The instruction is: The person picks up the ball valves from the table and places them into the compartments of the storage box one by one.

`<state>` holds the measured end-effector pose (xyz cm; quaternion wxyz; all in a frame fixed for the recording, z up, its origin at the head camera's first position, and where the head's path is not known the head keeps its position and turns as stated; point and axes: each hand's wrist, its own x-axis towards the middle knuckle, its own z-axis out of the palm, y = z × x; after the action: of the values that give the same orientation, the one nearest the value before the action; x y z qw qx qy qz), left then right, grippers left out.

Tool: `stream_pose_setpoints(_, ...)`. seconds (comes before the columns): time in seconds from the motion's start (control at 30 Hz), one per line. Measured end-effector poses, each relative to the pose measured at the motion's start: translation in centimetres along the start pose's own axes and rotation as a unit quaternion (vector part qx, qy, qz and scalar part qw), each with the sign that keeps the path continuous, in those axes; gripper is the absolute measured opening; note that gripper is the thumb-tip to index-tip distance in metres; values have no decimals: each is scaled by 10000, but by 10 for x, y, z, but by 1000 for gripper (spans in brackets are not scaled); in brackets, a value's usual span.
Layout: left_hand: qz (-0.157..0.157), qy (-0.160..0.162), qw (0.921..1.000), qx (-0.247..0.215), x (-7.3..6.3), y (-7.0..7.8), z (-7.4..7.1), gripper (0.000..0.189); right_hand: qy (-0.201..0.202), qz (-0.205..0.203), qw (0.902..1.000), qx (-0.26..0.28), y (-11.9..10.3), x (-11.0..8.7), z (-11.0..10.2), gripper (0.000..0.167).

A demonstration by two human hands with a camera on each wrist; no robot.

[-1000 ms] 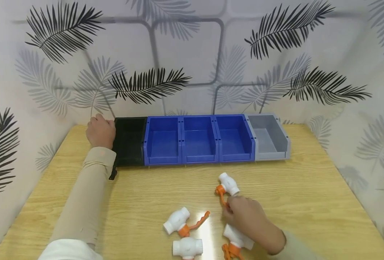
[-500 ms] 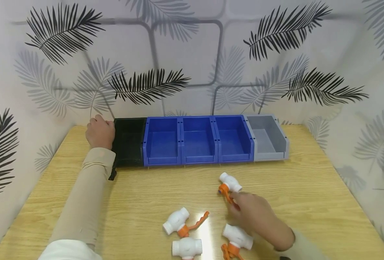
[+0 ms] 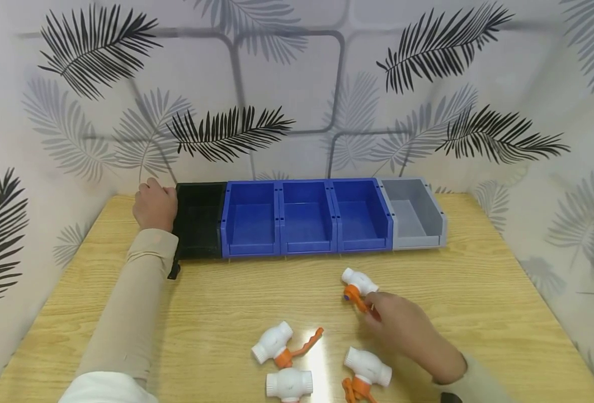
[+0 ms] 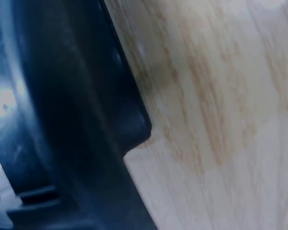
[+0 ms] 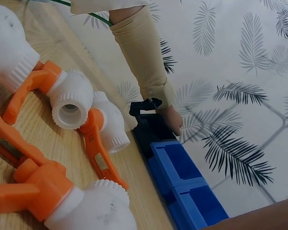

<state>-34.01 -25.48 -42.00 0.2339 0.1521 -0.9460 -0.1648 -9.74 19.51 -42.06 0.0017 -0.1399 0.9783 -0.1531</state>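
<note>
My right hand [image 3: 402,324] pinches the orange lever of a white ball valve [image 3: 359,281]. That valve's white ribbed body lies in front of the blue bins, tilted, its right end close to my fingers. My left hand [image 3: 155,204] grips the left side wall of a black bin [image 3: 199,226] at the row's left end; its fingertips are hidden. In the left wrist view the dark bin's wall [image 4: 72,115] fills the left half, beside the wood tabletop. Close up in the right wrist view, white ball valves [image 5: 69,100] with orange levers lie on the table.
Other ball valves lie nearer me: one left [image 3: 273,342], one below it [image 3: 290,383], one beneath my right wrist [image 3: 367,366]. Three blue bins [image 3: 307,246] and a grey bin [image 3: 420,242] continue the row along the patterned wall. The wooden table [image 3: 478,313] extends around.
My right hand has moved slightly right, and the valve it pinches has shifted right with it, its lever swinging to the right. My left hand stays on the black bin.
</note>
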Motion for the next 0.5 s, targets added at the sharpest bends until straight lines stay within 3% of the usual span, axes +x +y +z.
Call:
stream_pose_setpoints(0.17, -33, -10, 10000, -3, 1, 0, -1, 33, 42, -190, 9997, 136, 6, 1, -5, 4)
stream_pose_setpoints(0.37, -28, -60, 10000, 24, 3, -1, -1, 35, -478, -796, 9947, 445, 14, -1, -7, 7)
stream_pose_setpoints(0.5, -54, -52, 10000, 61, 3, 0, 1, 34, -527, -1057, 9918, 481, 17, -3, -2, 13)
